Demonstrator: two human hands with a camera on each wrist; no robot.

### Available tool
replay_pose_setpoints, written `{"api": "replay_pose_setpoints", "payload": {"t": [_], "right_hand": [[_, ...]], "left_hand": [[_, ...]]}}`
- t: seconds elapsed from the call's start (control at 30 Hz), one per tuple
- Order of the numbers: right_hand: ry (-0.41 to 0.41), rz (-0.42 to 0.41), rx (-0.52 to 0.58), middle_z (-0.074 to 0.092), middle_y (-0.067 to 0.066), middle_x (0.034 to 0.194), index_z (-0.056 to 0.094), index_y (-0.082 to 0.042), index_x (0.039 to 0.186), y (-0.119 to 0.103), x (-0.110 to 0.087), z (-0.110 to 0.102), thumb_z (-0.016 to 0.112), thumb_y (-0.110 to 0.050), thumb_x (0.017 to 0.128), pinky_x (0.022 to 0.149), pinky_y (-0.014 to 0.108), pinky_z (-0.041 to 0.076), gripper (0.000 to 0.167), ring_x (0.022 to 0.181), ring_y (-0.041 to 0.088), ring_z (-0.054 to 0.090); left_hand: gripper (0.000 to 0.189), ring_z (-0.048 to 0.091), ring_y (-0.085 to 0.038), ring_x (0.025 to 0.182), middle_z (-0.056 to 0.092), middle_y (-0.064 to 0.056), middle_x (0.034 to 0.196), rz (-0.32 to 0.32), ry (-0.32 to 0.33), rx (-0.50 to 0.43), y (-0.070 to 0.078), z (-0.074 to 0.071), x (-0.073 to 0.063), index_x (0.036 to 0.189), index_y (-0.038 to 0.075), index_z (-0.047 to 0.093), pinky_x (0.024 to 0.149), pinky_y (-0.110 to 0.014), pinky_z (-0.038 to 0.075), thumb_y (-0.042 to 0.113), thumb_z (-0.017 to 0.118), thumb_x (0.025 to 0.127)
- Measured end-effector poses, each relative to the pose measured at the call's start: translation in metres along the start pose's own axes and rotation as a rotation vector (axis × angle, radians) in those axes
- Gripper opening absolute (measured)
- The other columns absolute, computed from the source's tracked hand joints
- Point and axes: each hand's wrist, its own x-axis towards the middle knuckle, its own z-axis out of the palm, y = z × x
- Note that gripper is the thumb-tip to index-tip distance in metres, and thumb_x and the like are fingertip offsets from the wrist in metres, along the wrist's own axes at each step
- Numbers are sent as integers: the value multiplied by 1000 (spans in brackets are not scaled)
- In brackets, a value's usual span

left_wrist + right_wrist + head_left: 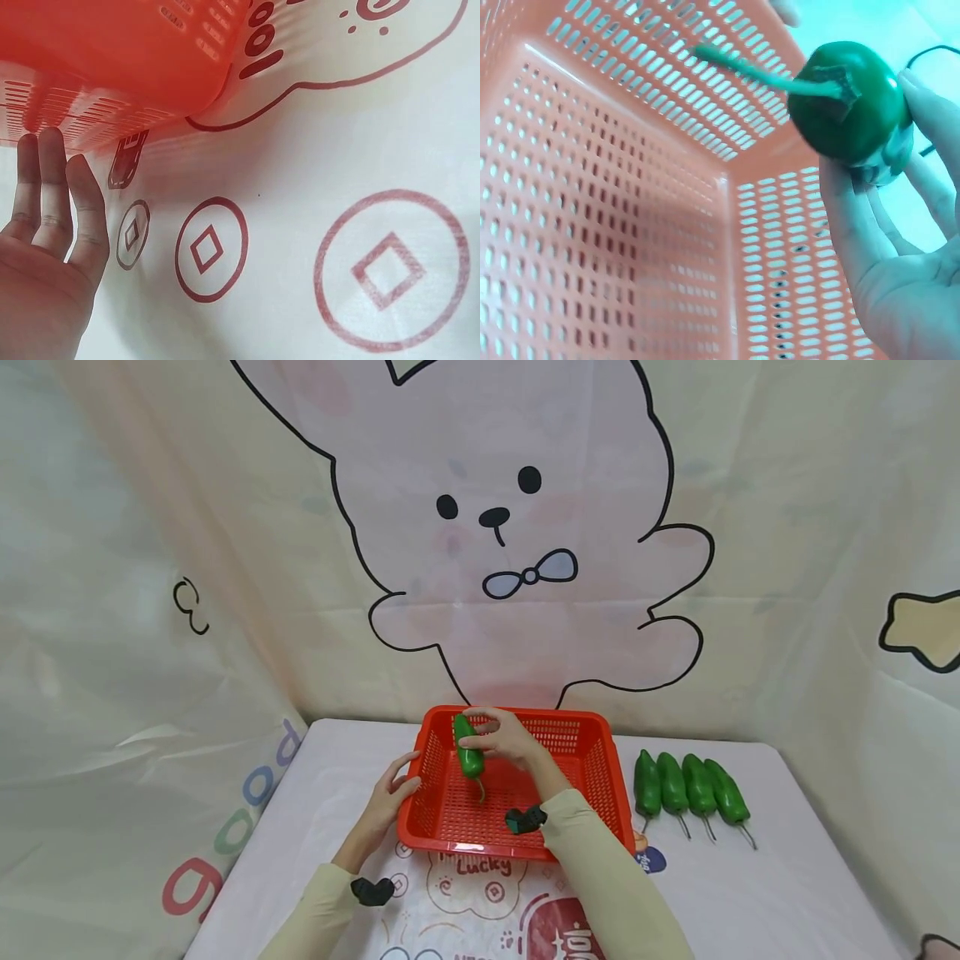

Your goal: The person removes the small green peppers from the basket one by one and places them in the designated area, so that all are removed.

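Note:
In the head view my right hand (512, 745) grips a green pepper (468, 758) between thumb and fingers, over the left part of a red plastic basket (517, 850). The pepper's stem points down toward the near side. Close up in the right wrist view, the same pepper (855, 124) is pinched above the slotted basket wall, its curved stem facing the camera. My left hand (384, 802) is at the basket's left side. The left wrist view has its fairly straight fingers (52, 187) against the slotted outer wall; its thumb is hidden there.
Several green peppers (699, 787) lie in a row on the white table right of the basket, stems toward the near side. A printed tablecloth (480, 902) lies under and before the basket. Behind the table hangs a curtain (510, 635) with a cartoon animal.

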Motion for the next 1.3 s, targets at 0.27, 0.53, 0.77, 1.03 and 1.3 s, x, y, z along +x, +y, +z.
{"api": "replay_pose_setpoints", "payload": {"t": [0.27, 0.53, 0.77, 1.03, 1.3], "right_hand": [[40, -13, 71, 50, 30, 133, 49, -9, 149, -13, -21, -20, 70, -8, 97, 84, 56, 57, 56, 104, 37, 66], [60, -83, 29, 45, 30, 137, 48, -7, 150, -25, -53, -49, 68, -5, 98, 82, 53, 58, 55, 109, 39, 63], [103, -102, 3, 39, 28, 142, 47, -7, 150, -32, -76, -75, 71, -6, 96, 86, 56, 55, 59, 114, 41, 59], [128, -106, -44, 39, 30, 143, 44, -8, 152, -34, -102, -101, 73, -4, 94, 84, 50, 58, 65, 111, 37, 63], [195, -104, -120, 41, 27, 146, 43, -9, 153, -40, -133, -130, 74, -9, 95, 87, 45, 57, 66, 127, 44, 49]], "left_hand": [[55, 56, -46, 118, 51, -25, 140, 7, -2, 1, 4, 1, -4, 152, 26, 43, 84, -49, 58, 25, 65, 102], [55, 57, -42, 118, 52, -23, 140, -6, 1, 11, 3, 0, -3, 152, 27, 43, 84, -45, 58, 26, 65, 102], [52, 57, -44, 116, 52, -25, 138, 0, 5, 20, 2, -1, -2, 152, 27, 43, 84, -47, 58, 19, 61, 104], [53, 58, -43, 116, 52, -25, 139, 0, -3, 20, 1, 1, -2, 153, 25, 42, 84, -46, 58, 20, 62, 104], [54, 59, -40, 114, 53, -23, 138, -12, 12, 30, 3, 0, -2, 152, 27, 44, 83, -45, 59, 24, 64, 102]]}}
